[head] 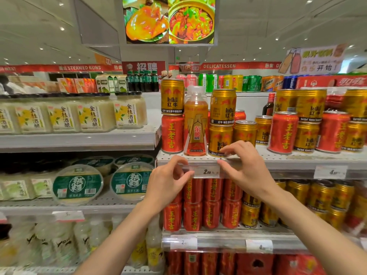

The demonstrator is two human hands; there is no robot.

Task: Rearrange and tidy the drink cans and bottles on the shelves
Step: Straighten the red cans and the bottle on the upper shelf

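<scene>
On the upper right shelf (294, 160) stand gold Red Bull cans (220, 139) and red herbal-tea cans (172, 133), some stacked two high. An orange plastic bottle (196, 124) stands between the left stacks. Both my hands are at the shelf's front edge below them. My left hand (168, 181) pinches the left end of the clear price tag holder (206, 171). My right hand (244, 165) pinches its right end, with the fingertips close to the base of a gold can. Neither hand holds a can or bottle.
Below are rows of red cans (192, 215) and gold cans (297, 195). The left bay holds jars of rice wine (89, 116), round green tubs (78, 184) and pale bottles (59, 243). More cans and a dark bottle (269, 106) stand to the right.
</scene>
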